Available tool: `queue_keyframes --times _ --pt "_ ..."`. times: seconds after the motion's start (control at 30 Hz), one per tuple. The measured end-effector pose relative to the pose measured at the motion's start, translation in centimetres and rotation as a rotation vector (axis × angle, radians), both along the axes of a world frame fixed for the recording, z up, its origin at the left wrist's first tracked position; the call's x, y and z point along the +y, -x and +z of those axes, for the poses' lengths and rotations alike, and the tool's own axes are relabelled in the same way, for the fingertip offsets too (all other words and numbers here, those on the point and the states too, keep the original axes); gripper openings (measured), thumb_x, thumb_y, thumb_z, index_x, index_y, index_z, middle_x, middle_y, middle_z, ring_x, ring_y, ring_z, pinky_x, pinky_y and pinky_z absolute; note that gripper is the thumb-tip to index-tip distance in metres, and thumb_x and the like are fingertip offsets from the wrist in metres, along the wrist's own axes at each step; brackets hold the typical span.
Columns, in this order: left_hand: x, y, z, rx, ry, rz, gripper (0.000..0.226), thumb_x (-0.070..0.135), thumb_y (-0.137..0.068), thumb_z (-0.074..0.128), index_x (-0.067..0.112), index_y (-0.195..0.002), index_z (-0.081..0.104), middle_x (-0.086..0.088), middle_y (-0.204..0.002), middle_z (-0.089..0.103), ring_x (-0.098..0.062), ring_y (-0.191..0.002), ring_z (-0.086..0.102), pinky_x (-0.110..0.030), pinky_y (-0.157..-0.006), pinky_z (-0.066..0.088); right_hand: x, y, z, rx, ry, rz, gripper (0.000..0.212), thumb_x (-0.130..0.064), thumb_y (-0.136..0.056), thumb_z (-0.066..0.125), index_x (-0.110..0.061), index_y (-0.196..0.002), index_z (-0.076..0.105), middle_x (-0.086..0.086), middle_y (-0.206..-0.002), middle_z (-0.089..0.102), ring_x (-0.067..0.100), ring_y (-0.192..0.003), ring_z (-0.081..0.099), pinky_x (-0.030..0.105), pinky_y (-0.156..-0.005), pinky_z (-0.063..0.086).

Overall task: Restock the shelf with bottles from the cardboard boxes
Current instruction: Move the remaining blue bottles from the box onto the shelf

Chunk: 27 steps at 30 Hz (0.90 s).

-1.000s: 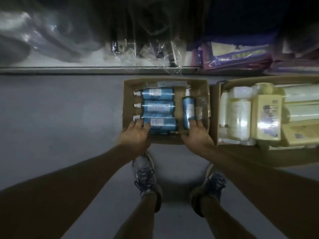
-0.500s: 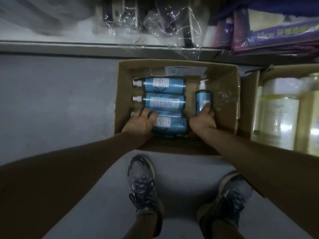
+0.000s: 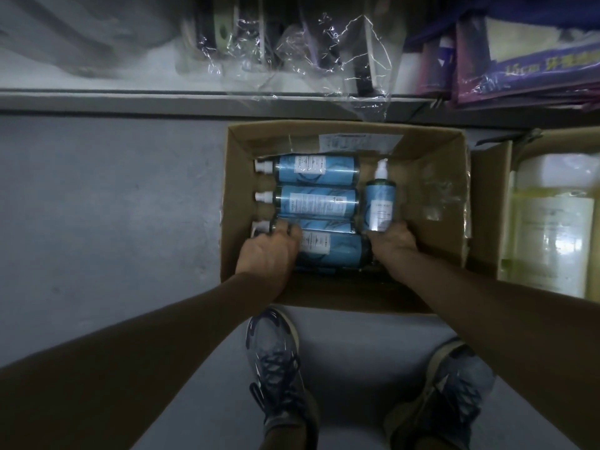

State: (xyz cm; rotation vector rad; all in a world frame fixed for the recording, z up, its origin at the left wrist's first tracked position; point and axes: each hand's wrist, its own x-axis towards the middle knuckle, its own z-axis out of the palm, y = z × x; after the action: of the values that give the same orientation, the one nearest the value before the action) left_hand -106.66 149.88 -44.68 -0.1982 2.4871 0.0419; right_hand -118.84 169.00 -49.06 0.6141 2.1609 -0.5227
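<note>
Inside the cardboard box (image 3: 436, 177), on the floor before the shelf (image 3: 130, 100), the left hand (image 3: 271, 254) curls round the nearest blue bottle (image 3: 334, 251) at its neck. The right hand (image 3: 391, 240) grips the rightmost bottle (image 3: 379, 203) by its base.

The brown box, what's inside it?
Five blue bottles show, plus a paper slip. The left hand grips the nearest bottle, the right hand the lone bottle. Anything underneath them is covered.

No legible text: white labels (image 3: 310, 165) on blue bottles (image 3: 328, 253) and yellow print (image 3: 548, 64) on purple packs (image 3: 480, 82) too blurred.
</note>
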Motion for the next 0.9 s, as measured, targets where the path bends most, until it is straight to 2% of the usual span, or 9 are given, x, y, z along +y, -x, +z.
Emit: queue_keyframes --times 0.1,0.23,0.3,0.37,0.4,0.53,0.7,0.8,0.9 --pt "0.1 0.2 0.3 0.051 -0.059 0.056 0.070 0.013 -0.100 0.065 0.019 -0.159 0.027 -0.012 -0.158 0.034 -0.036 -0.112 0.067 -0.041 -0.070 0.060 0.0 -0.4 0.6 0.021 -0.017 0.055 0.072 -0.036 -0.096 0.077 -0.005 -0.148 0.038 0.022 -0.147 0.051 0.044 -0.127 0.060 0.057 -0.100 0.057" --pt "0.2 0.3 1.5 0.149 -0.177 0.162 0.073 0.004 -0.095 0.067 0.022 -0.157 0.034 -0.010 -0.162 0.026 -0.043 -0.106 0.068 -0.049 -0.083 0.063 0.8 -0.8 2.5 -0.027 -0.015 0.087 0.075 -0.042 -0.099 0.073 -0.003 -0.150 0.036 0.023 -0.150 0.048 0.044 -0.130 0.057 0.053 -0.101 0.055" --pt "0.3 0.0 1.9 0.181 -0.281 0.227 0.073 0.003 -0.096 0.067 0.023 -0.158 0.034 -0.007 -0.166 0.020 -0.045 -0.117 0.064 -0.052 -0.093 0.061 1.4 -0.9 3.6 -0.050 0.040 0.073 0.073 -0.042 -0.099 0.073 -0.004 -0.152 0.040 0.022 -0.149 0.053 0.040 -0.124 0.061 0.042 -0.078 0.059" --pt "0.5 0.0 2.0 0.216 -0.383 0.302 0.068 0.009 -0.100 0.064 0.023 -0.160 0.035 -0.002 -0.170 0.017 -0.042 -0.129 0.058 -0.052 -0.104 0.055 2.0 -0.9 4.4 -0.060 0.115 0.060 0.070 -0.040 -0.099 0.075 -0.006 -0.152 0.045 0.020 -0.145 0.058 0.034 -0.111 0.064 0.026 -0.052 0.045" --pt "0.7 0.2 2.0 0.238 -0.424 0.353 0.064 0.013 -0.103 0.062 0.023 -0.160 0.036 0.000 -0.172 0.017 -0.040 -0.133 0.056 -0.051 -0.108 0.052 2.2 -0.9 4.6 -0.056 0.138 0.061 0.069 -0.039 -0.099 0.075 -0.006 -0.152 0.046 0.019 -0.144 0.059 0.032 -0.108 0.064 0.024 -0.049 0.040" --pt "2.0 1.3 1.5 0.348 -0.519 0.607 0.051 0.017 -0.108 0.055 0.022 -0.158 0.046 0.004 -0.175 0.018 -0.031 -0.144 0.048 -0.035 -0.112 0.044 2.0 -0.5 5.1 -0.033 0.124 0.108 0.069 -0.044 -0.099 0.073 -0.007 -0.150 0.044 0.018 -0.147 0.056 0.038 -0.124 0.063 0.033 -0.077 0.050" --pt "5.0 2.8 1.1 0.520 -0.548 1.028 0.045 0.013 -0.098 0.074 0.018 -0.136 0.051 -0.007 -0.160 0.028 -0.034 -0.128 0.060 -0.028 -0.096 0.051 1.9 -0.7 5.5 -0.047 0.121 0.144 0.068 -0.047 -0.100 0.070 -0.008 -0.149 0.044 0.018 -0.145 0.056 0.038 -0.120 0.064 0.039 -0.081 0.053" --pt "6.8 3.9 0.5 0.420 -0.674 1.362 0.068 0.013 -0.088 0.086 0.011 -0.139 0.040 -0.015 -0.146 0.048 -0.037 -0.126 0.061 -0.038 -0.092 0.057 2.1 -1.0 5.6 -0.042 0.111 0.157 0.071 -0.048 -0.099 0.071 -0.007 -0.150 0.044 0.019 -0.146 0.055 0.039 -0.123 0.062 0.050 -0.097 0.057" --pt "7.8 4.7 -0.6 0.236 -0.743 1.459 0.073 0.027 -0.088 0.087 0.014 -0.143 0.040 -0.013 -0.135 0.064 -0.033 -0.121 0.067 -0.039 -0.085 0.057 2.0 -1.0 5.6 -0.030 0.108 0.160 0.071 -0.047 -0.098 0.072 -0.005 -0.149 0.045 0.021 -0.148 0.055 0.041 -0.129 0.059 0.049 -0.102 0.054"
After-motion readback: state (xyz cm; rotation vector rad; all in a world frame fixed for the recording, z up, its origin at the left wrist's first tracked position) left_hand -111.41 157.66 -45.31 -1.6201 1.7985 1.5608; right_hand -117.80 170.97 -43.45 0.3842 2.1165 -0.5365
